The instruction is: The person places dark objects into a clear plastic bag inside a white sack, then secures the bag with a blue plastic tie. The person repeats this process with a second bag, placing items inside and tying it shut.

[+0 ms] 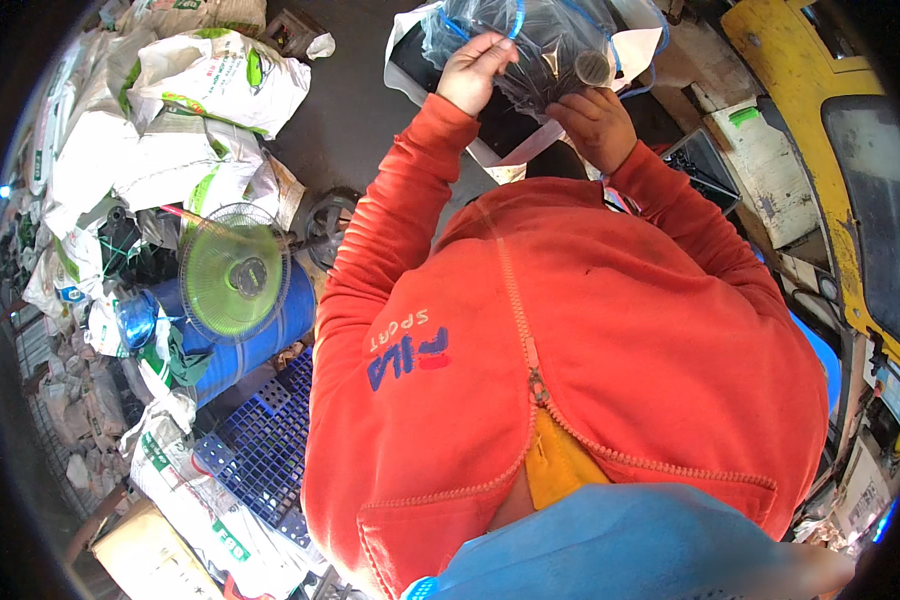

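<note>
At the top of the head view, a clear plastic bag (530,75) with dark contents is in front of me, inside a white sack (638,50) with a dark inside. My left hand (478,72) is closed in a pinch at the bag's left side, its fingertips on a blue string (519,18). On the bag's near right side, my right hand (598,125) has its fingers curled onto the plastic. Just above those fingers shows a round, greyish, see-through disc (592,68). The fingertips of the right hand are partly hidden.
Filled white sacks (215,80) are piled at the left. Nearer stand a green-bladed fan (235,275), a blue drum (285,310) and a blue plastic pallet (265,430). To the right are a yellow machine frame (770,50) with a window and a worn white panel (765,170).
</note>
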`<state>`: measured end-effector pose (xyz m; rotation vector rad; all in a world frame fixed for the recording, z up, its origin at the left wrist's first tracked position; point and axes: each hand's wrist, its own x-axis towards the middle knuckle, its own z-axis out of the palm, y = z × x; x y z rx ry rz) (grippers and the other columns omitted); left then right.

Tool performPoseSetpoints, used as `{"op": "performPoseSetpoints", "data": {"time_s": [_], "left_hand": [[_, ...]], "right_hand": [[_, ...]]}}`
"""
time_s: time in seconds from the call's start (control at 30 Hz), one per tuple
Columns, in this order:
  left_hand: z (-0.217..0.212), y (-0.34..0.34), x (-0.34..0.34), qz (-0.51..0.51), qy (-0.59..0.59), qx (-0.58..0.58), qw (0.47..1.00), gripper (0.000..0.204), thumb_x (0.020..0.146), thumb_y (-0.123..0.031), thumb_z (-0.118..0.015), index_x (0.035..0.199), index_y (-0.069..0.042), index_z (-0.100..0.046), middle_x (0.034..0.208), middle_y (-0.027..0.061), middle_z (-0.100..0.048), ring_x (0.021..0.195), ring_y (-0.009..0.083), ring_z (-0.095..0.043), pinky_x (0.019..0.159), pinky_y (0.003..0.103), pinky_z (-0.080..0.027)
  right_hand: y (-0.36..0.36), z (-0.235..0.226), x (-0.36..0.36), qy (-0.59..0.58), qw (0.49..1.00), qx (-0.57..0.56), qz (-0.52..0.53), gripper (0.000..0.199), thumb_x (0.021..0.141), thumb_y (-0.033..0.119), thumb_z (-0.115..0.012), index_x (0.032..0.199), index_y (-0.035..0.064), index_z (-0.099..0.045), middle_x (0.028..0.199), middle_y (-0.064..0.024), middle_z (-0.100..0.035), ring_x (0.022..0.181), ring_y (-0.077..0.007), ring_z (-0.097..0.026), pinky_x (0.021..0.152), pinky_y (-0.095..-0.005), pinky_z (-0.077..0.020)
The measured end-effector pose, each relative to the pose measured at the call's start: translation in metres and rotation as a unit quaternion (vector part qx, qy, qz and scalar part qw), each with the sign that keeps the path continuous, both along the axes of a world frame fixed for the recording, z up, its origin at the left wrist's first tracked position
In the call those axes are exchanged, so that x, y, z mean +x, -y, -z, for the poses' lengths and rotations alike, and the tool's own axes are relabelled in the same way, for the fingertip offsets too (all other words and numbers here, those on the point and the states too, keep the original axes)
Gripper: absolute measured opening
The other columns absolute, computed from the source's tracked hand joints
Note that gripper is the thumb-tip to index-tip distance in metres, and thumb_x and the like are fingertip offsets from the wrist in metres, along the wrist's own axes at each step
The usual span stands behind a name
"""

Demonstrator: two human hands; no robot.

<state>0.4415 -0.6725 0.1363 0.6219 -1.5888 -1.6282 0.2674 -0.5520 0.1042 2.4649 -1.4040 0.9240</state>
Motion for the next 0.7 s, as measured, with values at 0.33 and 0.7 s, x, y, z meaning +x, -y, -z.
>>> {"op": "performPoseSetpoints", "data": {"time_s": [0.33, 0.7], "left_hand": [[0.018, -0.02, -0.003, -0.012, 0.219, -0.406, 0.887, 0.016, 0.08, -0.019, -0.053, 0.071, -0.007, -0.056, 0.077, 0.0066, -0.058, 0.074, 0.0279, -0.052, 0.073, 0.039, -0.039], [0.044, -0.013, 0.0, -0.021, 0.221, -0.466, 0.856, 0.015, 0.082, -0.022, -0.053, 0.076, -0.009, -0.058, 0.075, 0.0039, -0.058, 0.079, 0.0257, -0.053, 0.079, 0.038, -0.037]], "right_hand": [[0.01, 0.013, 0.017, -0.044, 0.995, 0.09, 0.023, 0.032, 0.072, 0.012, -0.055, 0.103, 0.0067, -0.058, 0.097, -0.0061, -0.056, 0.091, -0.0237, -0.053, 0.081, -0.0355, -0.0403], [-0.007, 0.024, 0.016, -0.145, 0.986, 0.075, 0.027, 0.021, 0.074, 0.027, -0.061, 0.087, 0.0106, -0.061, 0.093, -0.0001, -0.059, 0.094, -0.0181, -0.053, 0.088, -0.0354, -0.0373]]}}
